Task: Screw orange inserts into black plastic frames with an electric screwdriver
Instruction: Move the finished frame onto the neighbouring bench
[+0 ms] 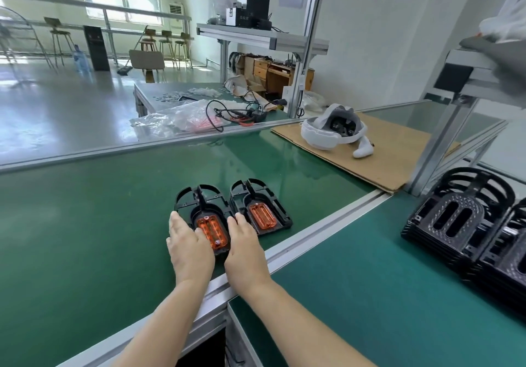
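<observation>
I am resting my left hand and my right hand flat on either side of the nearer black plastic frame, fingers straight and close together, pressing on its edges. Its orange insert is sitting in the frame's middle, between my hands. A second black frame with its own orange insert is lying just beside it on the right, on the green table mat. A stack of black frames is standing well apart at the right. A white headset is lying on cardboard farther back.
</observation>
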`<state>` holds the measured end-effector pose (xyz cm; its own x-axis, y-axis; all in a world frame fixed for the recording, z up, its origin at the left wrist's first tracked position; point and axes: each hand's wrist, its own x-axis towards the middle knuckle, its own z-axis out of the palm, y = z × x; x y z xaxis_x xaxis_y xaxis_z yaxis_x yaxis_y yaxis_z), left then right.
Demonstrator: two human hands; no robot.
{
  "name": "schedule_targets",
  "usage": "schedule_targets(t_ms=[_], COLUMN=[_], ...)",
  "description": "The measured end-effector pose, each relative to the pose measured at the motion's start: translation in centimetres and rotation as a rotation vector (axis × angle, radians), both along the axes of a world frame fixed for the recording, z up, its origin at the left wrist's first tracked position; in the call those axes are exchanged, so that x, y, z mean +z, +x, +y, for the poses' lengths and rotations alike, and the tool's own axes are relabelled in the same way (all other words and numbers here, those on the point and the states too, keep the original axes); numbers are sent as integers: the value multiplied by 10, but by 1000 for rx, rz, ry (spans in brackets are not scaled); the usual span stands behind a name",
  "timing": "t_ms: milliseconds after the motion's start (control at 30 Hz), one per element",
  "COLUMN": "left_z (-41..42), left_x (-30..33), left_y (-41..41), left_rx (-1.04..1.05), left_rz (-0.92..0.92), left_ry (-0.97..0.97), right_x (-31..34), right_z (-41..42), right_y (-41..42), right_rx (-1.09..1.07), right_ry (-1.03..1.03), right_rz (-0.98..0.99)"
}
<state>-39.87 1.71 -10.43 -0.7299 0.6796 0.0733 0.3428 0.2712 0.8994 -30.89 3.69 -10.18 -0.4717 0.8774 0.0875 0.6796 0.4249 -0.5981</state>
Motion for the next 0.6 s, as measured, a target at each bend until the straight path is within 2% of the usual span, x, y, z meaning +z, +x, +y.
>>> schedule_targets(t_ms=[167, 300, 600], left_z=[12, 25, 40], left_x=[-3, -3, -8], left_y=[-1, 0, 4], left_rx=[26, 36, 70], left_rz=[61, 89, 182], left_ry=[-87, -161, -225], right_x=[-3, -3, -4], right_z=[6, 10, 23], right_y=[-6, -7, -3], right_rx=[-57, -76, -42], right_ry=[153, 217, 273], right_rz=[-220, -325, -436])
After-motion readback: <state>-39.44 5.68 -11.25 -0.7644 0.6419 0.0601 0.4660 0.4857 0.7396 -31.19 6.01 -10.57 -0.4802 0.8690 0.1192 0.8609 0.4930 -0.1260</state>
